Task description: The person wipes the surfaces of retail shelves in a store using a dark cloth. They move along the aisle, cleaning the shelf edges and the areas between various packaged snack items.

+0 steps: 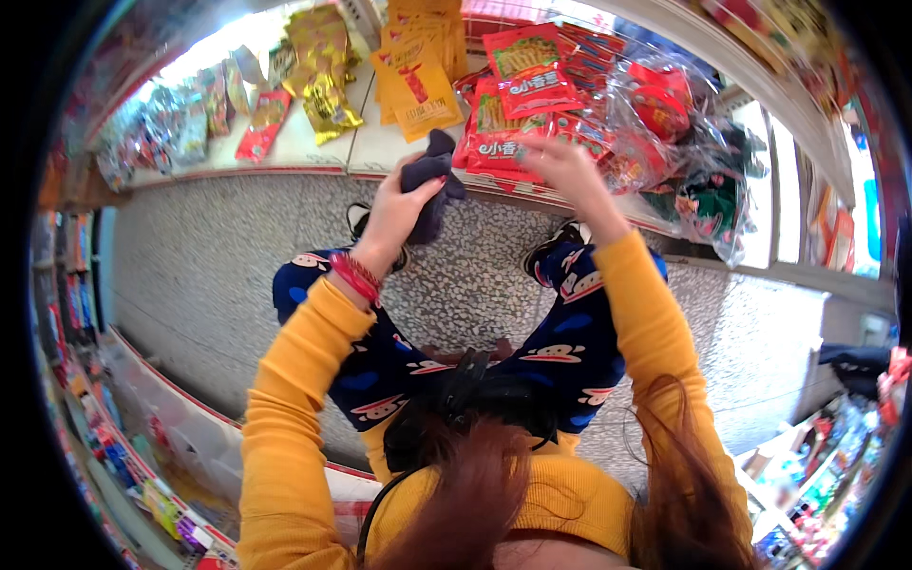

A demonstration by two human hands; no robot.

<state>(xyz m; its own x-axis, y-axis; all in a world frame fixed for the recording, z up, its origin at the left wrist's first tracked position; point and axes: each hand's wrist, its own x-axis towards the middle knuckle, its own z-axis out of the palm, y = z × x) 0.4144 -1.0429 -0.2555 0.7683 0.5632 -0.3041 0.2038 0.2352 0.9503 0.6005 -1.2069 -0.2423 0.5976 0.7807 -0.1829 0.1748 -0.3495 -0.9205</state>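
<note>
A crumpled dark grey cloth (429, 178) is gripped in my left hand (394, 217), held just off the front edge of the lower shelf (363, 135). My right hand (570, 174) reaches over the front of the red snack packets (491, 128). Its fingers are blurred, and whether they touch or pinch a packet cannot be made out. Another red packet (533, 71) lies on top of that pile. Left of the pile, orange-yellow snack packets (417, 89) overlap in a row, the nearest one close to the cloth.
Gold foil packets (328, 107) and a small red packet (263, 127) lie farther left on the shelf. Clear plastic bags (652, 117) with red items crowd its right part. Stocked shelves (121, 434) curve along my left side. Speckled floor (470, 285) shows between my knees.
</note>
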